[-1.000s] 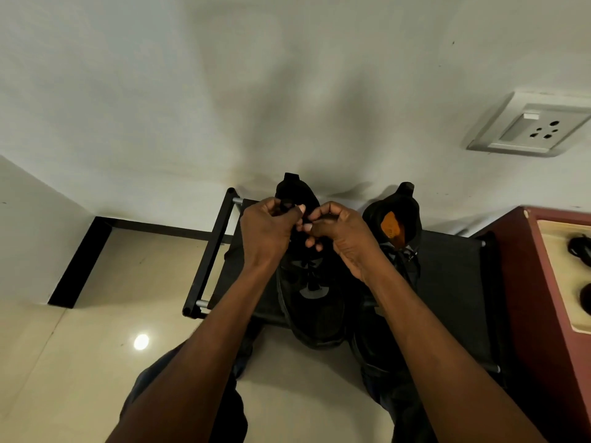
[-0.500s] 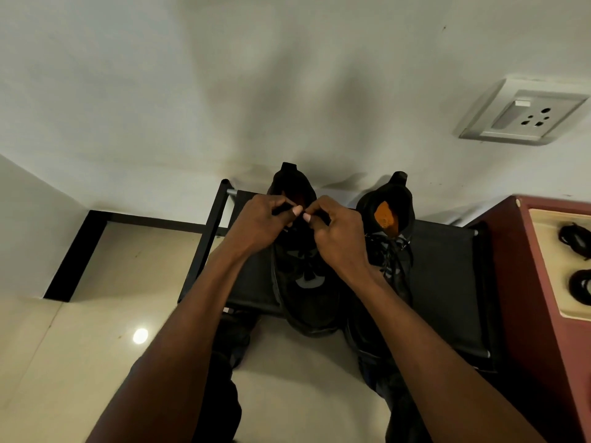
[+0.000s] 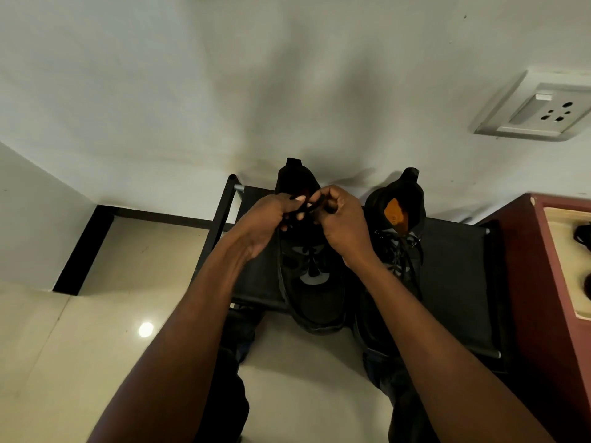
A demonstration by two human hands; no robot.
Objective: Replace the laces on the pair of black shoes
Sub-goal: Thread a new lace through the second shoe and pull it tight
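Note:
Two black shoes stand side by side on a low black rack [image 3: 454, 282], heels toward the wall. Over the ankle opening of the left shoe [image 3: 311, 289] my left hand [image 3: 268, 225] and my right hand [image 3: 343, 225] meet, both pinching the black lace [image 3: 311, 207] that runs between their fingertips. The right shoe [image 3: 399, 219] shows an orange insole and loose black laces across its tongue. My hands hide the upper eyelets of the left shoe.
A white wall rises right behind the rack, with a socket plate [image 3: 537, 111] at the upper right. A dark red cabinet [image 3: 540, 282] stands to the right, holding a tray with coiled black laces [image 3: 583, 235]. Beige tiled floor [image 3: 96, 314] lies to the left. My knees are below the rack.
Both hands stay together at the top of the left shoe, their fingers shifting slightly on the lace. The view has tilted a little.

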